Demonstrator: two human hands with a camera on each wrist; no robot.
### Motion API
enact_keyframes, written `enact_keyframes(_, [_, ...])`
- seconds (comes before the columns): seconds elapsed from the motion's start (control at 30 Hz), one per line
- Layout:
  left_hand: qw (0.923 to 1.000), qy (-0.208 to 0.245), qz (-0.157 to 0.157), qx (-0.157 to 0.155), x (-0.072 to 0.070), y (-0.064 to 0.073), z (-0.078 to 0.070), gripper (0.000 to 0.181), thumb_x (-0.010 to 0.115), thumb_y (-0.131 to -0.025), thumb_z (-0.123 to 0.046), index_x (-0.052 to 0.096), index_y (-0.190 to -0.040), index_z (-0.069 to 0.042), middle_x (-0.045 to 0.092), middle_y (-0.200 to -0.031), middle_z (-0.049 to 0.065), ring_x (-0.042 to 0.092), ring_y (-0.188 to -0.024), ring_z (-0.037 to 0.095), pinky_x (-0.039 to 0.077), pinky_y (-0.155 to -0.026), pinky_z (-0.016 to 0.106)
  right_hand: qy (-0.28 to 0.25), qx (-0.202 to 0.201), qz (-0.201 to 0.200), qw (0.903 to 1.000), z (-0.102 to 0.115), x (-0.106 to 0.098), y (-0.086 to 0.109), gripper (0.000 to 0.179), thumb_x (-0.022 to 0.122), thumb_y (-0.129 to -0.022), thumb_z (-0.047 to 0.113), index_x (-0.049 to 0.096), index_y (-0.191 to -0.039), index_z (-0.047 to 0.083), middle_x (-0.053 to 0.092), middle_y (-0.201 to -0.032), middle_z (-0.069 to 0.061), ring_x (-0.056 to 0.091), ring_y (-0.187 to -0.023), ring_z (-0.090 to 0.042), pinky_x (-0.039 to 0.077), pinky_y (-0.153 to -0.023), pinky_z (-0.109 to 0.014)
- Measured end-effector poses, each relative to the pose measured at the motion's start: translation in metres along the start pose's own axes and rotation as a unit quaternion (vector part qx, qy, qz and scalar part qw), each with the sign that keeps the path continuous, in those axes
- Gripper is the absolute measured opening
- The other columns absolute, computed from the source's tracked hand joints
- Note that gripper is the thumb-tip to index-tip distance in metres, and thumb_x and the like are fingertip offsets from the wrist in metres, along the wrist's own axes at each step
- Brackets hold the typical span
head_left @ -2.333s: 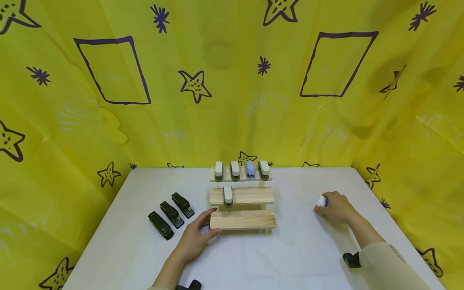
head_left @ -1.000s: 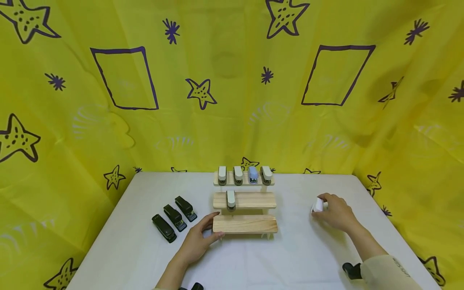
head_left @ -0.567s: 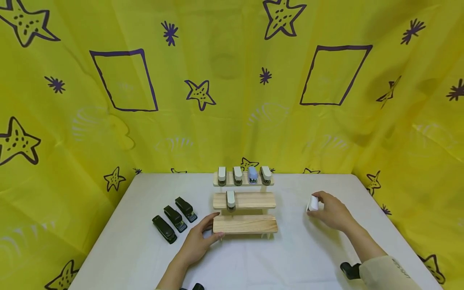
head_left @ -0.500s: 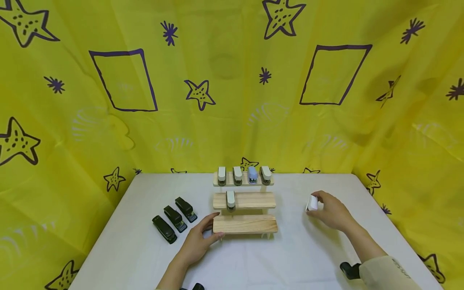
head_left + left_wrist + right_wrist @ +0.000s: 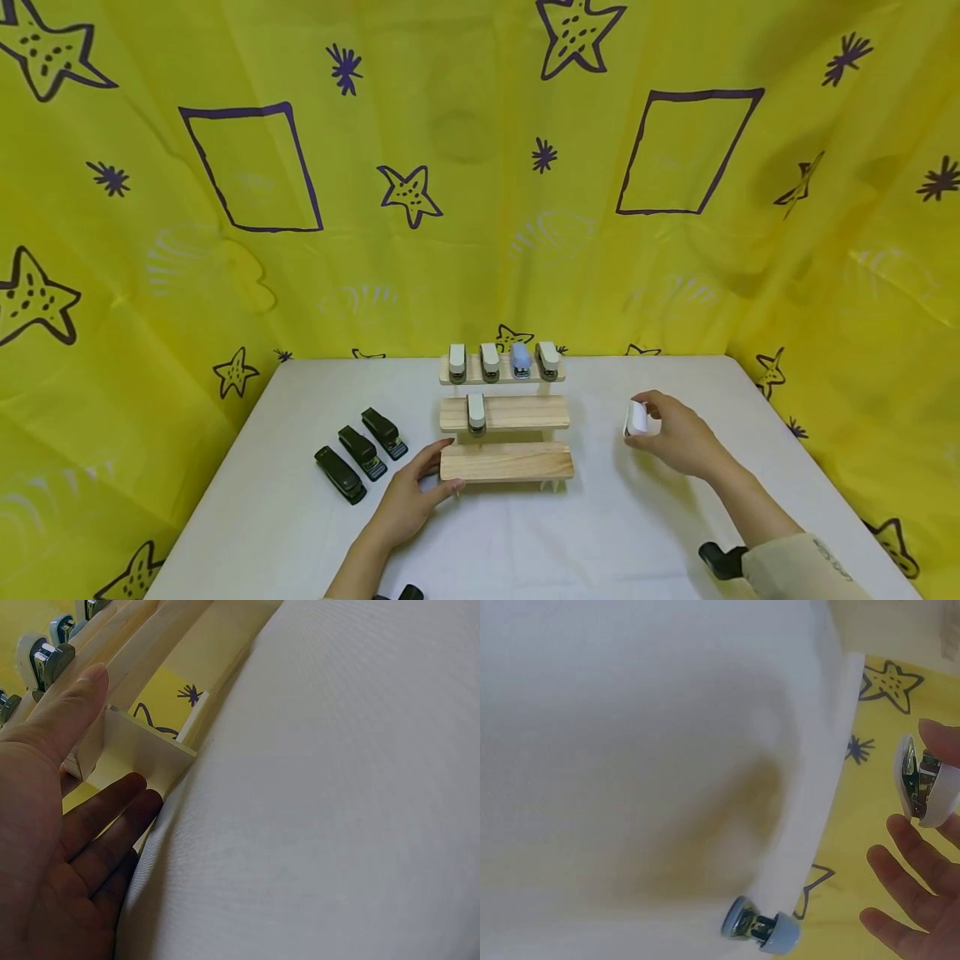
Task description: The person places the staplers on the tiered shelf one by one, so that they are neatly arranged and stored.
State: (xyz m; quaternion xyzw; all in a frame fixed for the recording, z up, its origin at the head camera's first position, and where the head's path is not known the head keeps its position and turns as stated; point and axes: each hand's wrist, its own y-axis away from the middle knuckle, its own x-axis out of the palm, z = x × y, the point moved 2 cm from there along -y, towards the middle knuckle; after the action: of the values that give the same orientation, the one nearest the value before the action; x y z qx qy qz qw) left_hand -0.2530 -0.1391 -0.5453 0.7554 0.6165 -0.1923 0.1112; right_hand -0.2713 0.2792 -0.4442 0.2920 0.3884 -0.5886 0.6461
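My right hand (image 5: 678, 437) pinches a small white stapler (image 5: 636, 419) between thumb and fingers, above the table to the right of a wooden tiered rack (image 5: 506, 462). In the right wrist view, the raised stapler (image 5: 922, 782) shows its metal inside, and the other fingers spread below it. My left hand (image 5: 405, 504) grips the left end of the rack's lowest board, its thumb (image 5: 82, 701) against the wood and other fingers by the support. The top tier bears several white-topped staplers and one blue stapler (image 5: 521, 358). One white-topped stapler (image 5: 476, 412) stands on the middle tier's left.
Three black staplers (image 5: 362, 452) lie in a slanted row left of the rack. A light-blue stapler (image 5: 761, 930) sits near the table edge in the right wrist view. Yellow patterned curtain (image 5: 480, 250) surrounds the white table (image 5: 570, 542) at the back and sides.
My right hand has moved left with the white stapler, which has turned and come more into sight. My left hand stays on the rack. The head view has shifted slightly.
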Motion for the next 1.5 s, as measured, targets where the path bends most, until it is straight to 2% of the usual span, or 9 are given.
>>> enact_keyframes(0.47, [1.0,0.001,0.001,-0.001,-0.001,0.002,-0.004,0.071,0.08,-0.088,-0.048,0.052,-0.15,-0.03,0.069,-0.137,0.005,0.064,-0.128,0.025,0.043,-0.11,0.057,-0.005,-0.029,-0.007,0.9995,0.035,-0.002,0.004,0.066,0.087,-0.084,0.031,0.059,-0.136,0.002,0.067,-0.124,-0.02,0.062,-0.117,-0.043,0.051,-0.086,-0.05])
enact_keyframes(0.93, [0.9999,-0.013,0.002,-0.003,-0.001,0.001,-0.002,0.07,0.079,-0.088,-0.049,0.052,-0.15,-0.03,0.069,-0.137,0.006,0.064,-0.128,0.027,0.043,-0.109,0.06,-0.034,-0.054,-0.012,0.9979,0.067,0.004,0.005,0.065,0.088,-0.083,0.029,0.058,-0.135,0.004,0.068,-0.123,-0.014,0.063,-0.117,-0.038,0.051,-0.091,-0.05])
enact_keyframes(1.3, [0.9999,-0.017,-0.001,0.001,0.002,0.0,-0.003,0.07,0.079,-0.087,-0.049,0.053,-0.15,-0.03,0.071,-0.134,0.003,0.066,-0.124,0.023,0.047,-0.105,0.05,-0.053,-0.079,-0.02,0.9952,0.089,0.018,0.004,0.06,0.088,-0.082,0.025,0.061,-0.133,0.008,0.07,-0.123,-0.008,0.063,-0.12,-0.035,0.05,-0.097,-0.054])
enact_keyframes(1.5, [0.9997,-0.024,-0.005,-0.002,0.003,0.002,-0.003,0.069,0.08,-0.087,-0.048,0.054,-0.149,-0.032,0.071,-0.133,0.001,0.066,-0.124,0.022,0.048,-0.104,0.046,-0.052,-0.098,-0.021,0.9936,0.105,0.027,0.002,0.056,0.088,-0.083,0.025,0.064,-0.131,0.013,0.069,-0.119,-0.001,0.064,-0.117,-0.031,0.051,-0.095,-0.049])
